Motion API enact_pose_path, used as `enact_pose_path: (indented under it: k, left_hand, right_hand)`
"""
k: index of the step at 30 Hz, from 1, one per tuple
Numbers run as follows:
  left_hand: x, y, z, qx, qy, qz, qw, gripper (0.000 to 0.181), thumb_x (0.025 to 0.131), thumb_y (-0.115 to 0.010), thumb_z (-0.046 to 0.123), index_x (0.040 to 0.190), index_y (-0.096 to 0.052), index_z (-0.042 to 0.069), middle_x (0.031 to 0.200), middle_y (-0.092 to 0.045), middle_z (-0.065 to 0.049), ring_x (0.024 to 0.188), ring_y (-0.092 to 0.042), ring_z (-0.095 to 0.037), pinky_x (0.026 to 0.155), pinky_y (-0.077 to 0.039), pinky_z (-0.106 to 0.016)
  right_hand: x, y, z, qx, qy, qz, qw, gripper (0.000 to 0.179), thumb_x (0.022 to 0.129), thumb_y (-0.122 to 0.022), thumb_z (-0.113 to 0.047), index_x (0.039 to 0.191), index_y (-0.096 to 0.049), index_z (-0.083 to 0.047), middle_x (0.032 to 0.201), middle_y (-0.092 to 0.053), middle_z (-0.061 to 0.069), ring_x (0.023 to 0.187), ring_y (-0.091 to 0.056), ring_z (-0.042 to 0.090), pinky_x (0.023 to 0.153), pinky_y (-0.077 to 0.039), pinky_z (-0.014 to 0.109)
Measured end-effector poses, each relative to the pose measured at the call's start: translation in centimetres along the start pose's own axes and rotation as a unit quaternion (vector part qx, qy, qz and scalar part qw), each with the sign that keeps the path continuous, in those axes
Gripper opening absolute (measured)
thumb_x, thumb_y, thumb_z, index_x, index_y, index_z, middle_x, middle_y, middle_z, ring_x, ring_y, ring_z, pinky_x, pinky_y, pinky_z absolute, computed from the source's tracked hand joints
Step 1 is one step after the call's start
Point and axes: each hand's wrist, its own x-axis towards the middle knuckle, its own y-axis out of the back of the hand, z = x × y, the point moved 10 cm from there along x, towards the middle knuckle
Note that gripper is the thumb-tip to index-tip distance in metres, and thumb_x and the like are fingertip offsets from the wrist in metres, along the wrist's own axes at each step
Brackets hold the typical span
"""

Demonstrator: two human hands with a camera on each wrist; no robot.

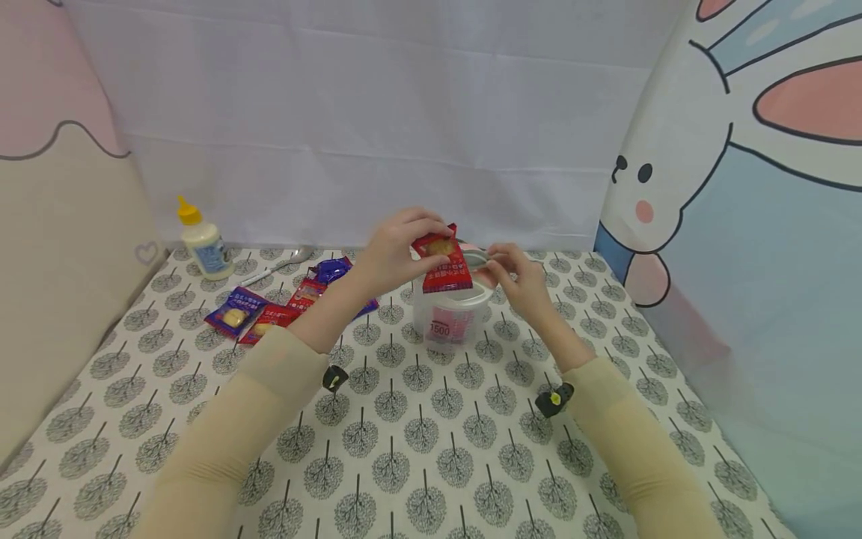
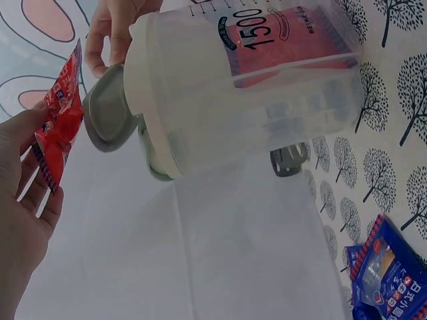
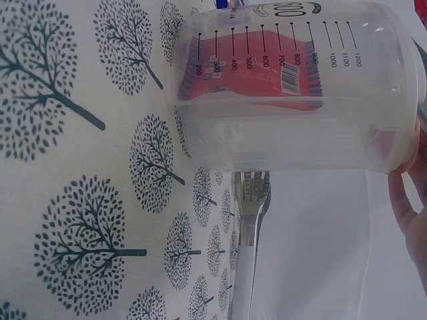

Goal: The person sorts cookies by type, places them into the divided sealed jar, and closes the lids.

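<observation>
My left hand pinches a red snack packet by its edge, above and in front of a clear plastic container. With its fingertips my right hand grips the raised grey lid flap of that container. The left wrist view shows the flap standing up from the pale rim, near the held packet. Inside the upright container, behind its measuring marks, lies another red packet. The right wrist view shows only part of my right hand, at the rim.
Left of the container lie several red and blue packets. Behind them are a spoon and a white bottle with a yellow cap. A fork-like utensil with a white handle lies beyond the container. A white cloth backdrop closes off the table's back.
</observation>
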Motion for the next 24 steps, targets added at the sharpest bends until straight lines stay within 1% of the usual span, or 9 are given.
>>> enact_pose_path:
  k: [2, 4, 8, 10, 13, 15, 17, 19, 24]
  left_hand:
    - [0.5, -0.5, 0.4, 0.008, -0.018, 0.006, 0.9998, 0.034, 0.078, -0.078, 0.018, 0.109, -0.067, 0.007, 0.116, -0.061, -0.007, 0.112, -0.054, -0.020, 0.093, -0.049, -0.026]
    - [0.7, -0.8, 1.0, 0.022, -0.049, 0.018, 0.9984, 0.034, 0.077, -0.078, 0.016, 0.108, -0.067, 0.005, 0.114, -0.062, -0.009, 0.111, -0.055, -0.022, 0.096, -0.048, -0.028]
    - [0.6, -1.4, 2.0, 0.058, -0.114, 0.038, 0.9911, 0.035, 0.074, -0.080, 0.011, 0.106, -0.068, 0.004, 0.110, -0.064, -0.011, 0.105, -0.056, -0.024, 0.097, -0.046, -0.030]
    - [0.4, -1.7, 2.2, 0.063, -0.135, 0.042, 0.9880, 0.036, 0.073, -0.080, 0.009, 0.106, -0.068, 0.003, 0.109, -0.064, -0.011, 0.104, -0.056, -0.024, 0.096, -0.047, -0.030]
    - [0.0, -2.0, 2.3, 0.057, -0.152, 0.042, 0.9859, 0.038, 0.073, -0.080, 0.008, 0.108, -0.067, 0.003, 0.109, -0.064, -0.012, 0.105, -0.056, -0.024, 0.095, -0.048, -0.027]
    - [-0.2, -2.2, 2.3, 0.049, -0.156, 0.041, 0.9856, 0.039, 0.073, -0.080, 0.007, 0.109, -0.066, 0.002, 0.110, -0.064, -0.012, 0.106, -0.056, -0.024, 0.096, -0.048, -0.026]
    - [-0.4, -2.5, 2.1, 0.040, -0.152, 0.035, 0.9869, 0.042, 0.073, -0.080, 0.008, 0.111, -0.065, 0.002, 0.111, -0.063, -0.013, 0.107, -0.056, -0.024, 0.098, -0.047, -0.024]
    - [-0.5, -2.7, 1.8, 0.024, -0.138, 0.025, 0.9898, 0.045, 0.072, -0.080, 0.008, 0.114, -0.063, 0.002, 0.113, -0.062, -0.012, 0.108, -0.056, -0.023, 0.099, -0.046, -0.024]
    - [-0.8, -3.0, 0.6, -0.026, -0.085, -0.011, 0.9960, 0.051, 0.073, -0.079, 0.008, 0.120, -0.059, 0.004, 0.117, -0.061, -0.010, 0.111, -0.055, -0.021, 0.098, -0.047, -0.025]
  right_hand:
    - [0.0, 0.0, 0.1, 0.004, -0.002, -0.001, 1.0000, 0.018, 0.091, -0.061, -0.008, 0.109, -0.058, -0.004, 0.096, -0.070, 0.019, 0.087, -0.068, 0.032, 0.086, -0.054, 0.045]
    - [0.0, -0.1, 0.1, 0.006, -0.003, 0.000, 1.0000, 0.018, 0.091, -0.061, -0.009, 0.109, -0.058, -0.004, 0.096, -0.070, 0.019, 0.088, -0.068, 0.033, 0.086, -0.054, 0.046]
    - [0.1, -0.1, 0.0, 0.002, 0.003, 0.004, 1.0000, 0.018, 0.091, -0.062, -0.009, 0.108, -0.058, -0.005, 0.094, -0.071, 0.018, 0.087, -0.068, 0.033, 0.086, -0.054, 0.047]
    - [0.1, -0.1, 0.0, -0.002, 0.007, 0.005, 1.0000, 0.019, 0.090, -0.062, -0.008, 0.108, -0.058, -0.005, 0.094, -0.071, 0.018, 0.086, -0.069, 0.033, 0.086, -0.054, 0.046]
    - [0.1, -0.1, 0.0, -0.003, 0.007, 0.005, 1.0000, 0.018, 0.091, -0.062, -0.008, 0.108, -0.058, -0.006, 0.094, -0.071, 0.018, 0.086, -0.069, 0.032, 0.085, -0.054, 0.045]
    - [0.1, 0.0, 0.0, -0.005, 0.008, 0.006, 0.9999, 0.018, 0.091, -0.061, -0.008, 0.108, -0.058, -0.006, 0.095, -0.071, 0.018, 0.086, -0.069, 0.031, 0.085, -0.055, 0.044]
    - [0.1, 0.0, 0.0, -0.003, 0.011, 0.007, 0.9999, 0.018, 0.091, -0.061, -0.008, 0.108, -0.058, -0.005, 0.094, -0.071, 0.019, 0.085, -0.069, 0.031, 0.085, -0.055, 0.044]
    - [0.0, 0.1, 0.0, -0.003, 0.015, 0.008, 0.9998, 0.019, 0.090, -0.061, -0.008, 0.108, -0.058, -0.005, 0.094, -0.071, 0.019, 0.085, -0.069, 0.031, 0.085, -0.055, 0.044]
    - [0.0, 0.2, 0.0, 0.000, 0.015, 0.015, 0.9998, 0.018, 0.090, -0.062, -0.006, 0.108, -0.058, -0.004, 0.094, -0.071, 0.018, 0.085, -0.069, 0.032, 0.085, -0.055, 0.044]
